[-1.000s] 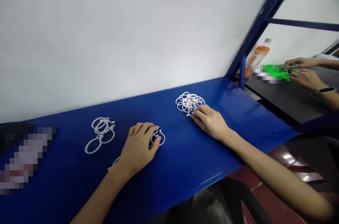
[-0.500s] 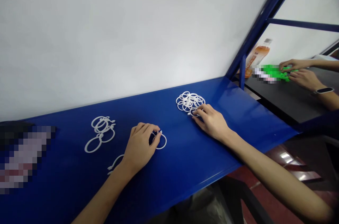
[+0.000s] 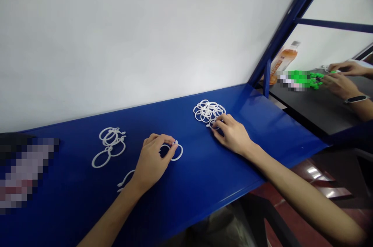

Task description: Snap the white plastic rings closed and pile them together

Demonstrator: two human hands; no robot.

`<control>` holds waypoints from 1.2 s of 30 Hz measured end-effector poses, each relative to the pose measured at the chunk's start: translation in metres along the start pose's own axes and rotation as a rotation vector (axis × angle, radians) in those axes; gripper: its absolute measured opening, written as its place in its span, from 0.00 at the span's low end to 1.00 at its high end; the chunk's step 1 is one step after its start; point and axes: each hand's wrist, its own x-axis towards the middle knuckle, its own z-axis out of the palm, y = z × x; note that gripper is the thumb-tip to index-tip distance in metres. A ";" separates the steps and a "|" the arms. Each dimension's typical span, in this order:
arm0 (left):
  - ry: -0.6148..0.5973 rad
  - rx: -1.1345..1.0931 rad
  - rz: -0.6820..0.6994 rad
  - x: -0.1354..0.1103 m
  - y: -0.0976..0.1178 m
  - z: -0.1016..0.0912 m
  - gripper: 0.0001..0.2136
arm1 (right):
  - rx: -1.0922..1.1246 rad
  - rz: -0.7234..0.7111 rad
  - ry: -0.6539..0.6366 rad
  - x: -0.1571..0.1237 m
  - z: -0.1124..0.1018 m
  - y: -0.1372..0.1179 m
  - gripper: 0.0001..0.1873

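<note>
My left hand (image 3: 154, 163) pinches a white plastic ring (image 3: 182, 153) with a small clasp between thumb and index finger, over the blue tabletop (image 3: 186, 192). Behind that wrist, another white ring (image 3: 124, 179) is partly covered by my forearm. Further left lies a loose group of several white rings (image 3: 108, 149), some overlapping. My right hand (image 3: 233, 135) rests at the near edge of a heap of white rings (image 3: 205, 111). Its thumb and fingertips close on one ring (image 3: 209, 125) at that edge, mostly hidden by the fingers.
A white wall (image 3: 145, 37) rises behind the table. At far left lie a dark item (image 3: 16, 142) and a blurred-out one. On the right, past a blue metal frame (image 3: 287, 25), a co-worker's hands (image 3: 344, 81) handle green pieces on a black table, near an orange drink bottle (image 3: 285, 62).
My left thumb and index finger have lifted the ring's clasp slightly, and the ring has tilted. My right hand stays by the heap. The co-worker's hands have shifted.
</note>
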 end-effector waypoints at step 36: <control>-0.067 -0.241 -0.103 0.002 0.003 -0.008 0.10 | 0.736 -0.129 -0.103 0.026 0.009 -0.076 0.12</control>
